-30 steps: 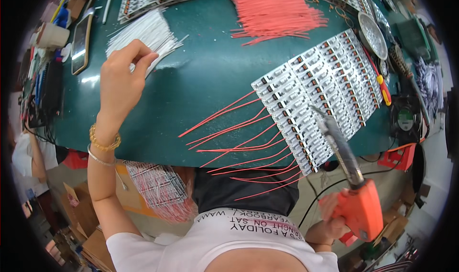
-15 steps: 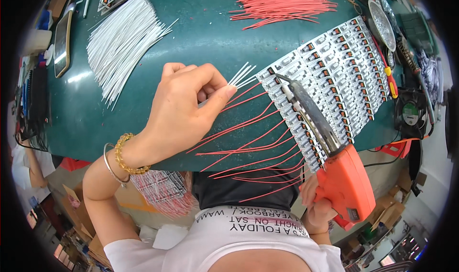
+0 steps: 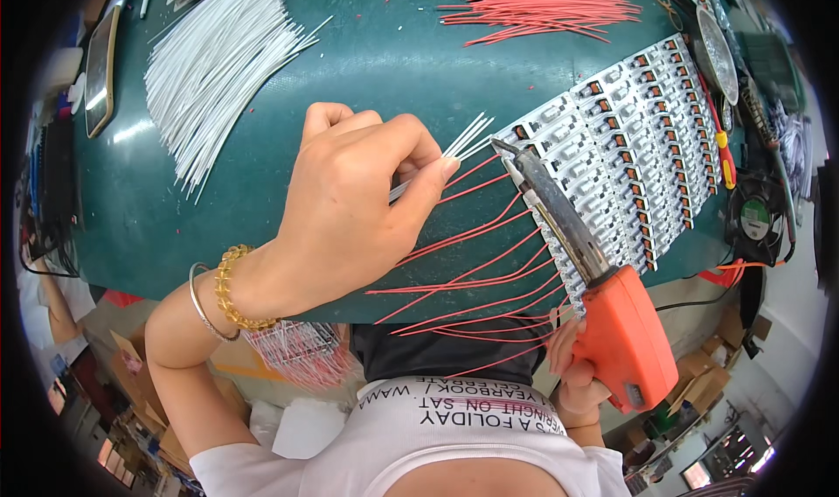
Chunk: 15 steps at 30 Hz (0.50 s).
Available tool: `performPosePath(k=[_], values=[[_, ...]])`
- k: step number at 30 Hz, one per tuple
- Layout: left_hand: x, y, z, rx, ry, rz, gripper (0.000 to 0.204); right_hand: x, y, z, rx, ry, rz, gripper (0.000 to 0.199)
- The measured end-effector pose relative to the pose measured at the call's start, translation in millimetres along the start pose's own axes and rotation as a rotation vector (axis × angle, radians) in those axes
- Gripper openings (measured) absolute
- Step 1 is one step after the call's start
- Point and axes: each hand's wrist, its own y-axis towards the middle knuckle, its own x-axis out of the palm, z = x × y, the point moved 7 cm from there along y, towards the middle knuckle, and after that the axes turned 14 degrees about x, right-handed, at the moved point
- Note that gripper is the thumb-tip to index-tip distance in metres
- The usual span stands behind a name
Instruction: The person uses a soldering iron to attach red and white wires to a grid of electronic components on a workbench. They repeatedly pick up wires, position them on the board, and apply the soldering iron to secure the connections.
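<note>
The left hand (image 3: 360,196) hides part of the white wires (image 3: 472,137) it pinches, just left of the board (image 3: 607,152), knuckles up. Near right, the iron (image 3: 564,213) partly hides the right hand (image 3: 574,376) clasping its handle (image 3: 626,335); tip contact is unclear.

On my head view, the left hand (image 3: 354,204) pinches a few white wires (image 3: 470,139); the right hand (image 3: 578,379) grips an orange soldering gun (image 3: 627,340), its tip at the corner of the board (image 3: 616,161). I see red wires (image 3: 419,291) trailing from that board's near edge.
</note>
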Motion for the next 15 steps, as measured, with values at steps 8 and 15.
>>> performPosePath(k=[8,15], values=[[0,1,3,0.025,0.026,0.017,0.014,0,0,-8,-0.09,0.032,0.08,0.077],[-3,-1,0,0.008,0.037,0.008,0.014,-18,-12,21,-0.023,-0.027,0.122,0.094]])
